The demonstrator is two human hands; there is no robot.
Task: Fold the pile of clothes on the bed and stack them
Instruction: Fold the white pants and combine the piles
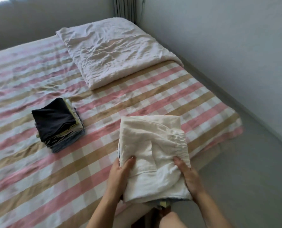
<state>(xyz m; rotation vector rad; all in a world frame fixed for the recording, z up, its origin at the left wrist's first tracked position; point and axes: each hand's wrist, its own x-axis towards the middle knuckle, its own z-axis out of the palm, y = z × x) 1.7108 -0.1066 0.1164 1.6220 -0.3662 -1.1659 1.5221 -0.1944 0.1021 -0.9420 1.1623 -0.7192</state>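
A folded cream garment (151,145) with an elastic waistband lies on top of a second pile at the bed's near right corner; darker layers peek out beneath its near edge. My left hand (120,175) grips its left side, thumb on top. Its right side is gripped by my right hand (188,176) just below the gathered waistband. A neat stack of folded clothes (58,122), topped by a dark navy piece, sits on the bed to the left.
The bed (137,99) has a pink, tan and white checked sheet. A folded pale quilt (114,50) lies at its far end. Grey floor (245,162) runs along the right, with a wall (227,38) beyond it.
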